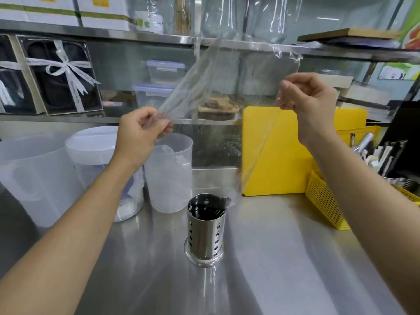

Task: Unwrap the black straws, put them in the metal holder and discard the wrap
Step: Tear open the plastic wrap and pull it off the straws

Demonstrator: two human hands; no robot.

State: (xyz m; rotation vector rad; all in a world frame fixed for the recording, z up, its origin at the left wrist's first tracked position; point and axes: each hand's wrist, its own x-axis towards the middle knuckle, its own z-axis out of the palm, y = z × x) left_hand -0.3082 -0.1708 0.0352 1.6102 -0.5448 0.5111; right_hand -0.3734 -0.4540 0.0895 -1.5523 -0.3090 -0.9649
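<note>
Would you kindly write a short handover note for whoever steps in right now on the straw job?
Left hand: pinching one edge of the clear plastic wrap.
Right hand: pinching the opposite edge, holding the wrap spread above the counter.
Black straws: inside the perforated metal holder, upright on the steel counter. The wrap's lower end hangs at the holder's rim.
Done: straws unwrapped and in the holder.
Left: lift the wrap clear and discard it; no bin is visible.
</note>
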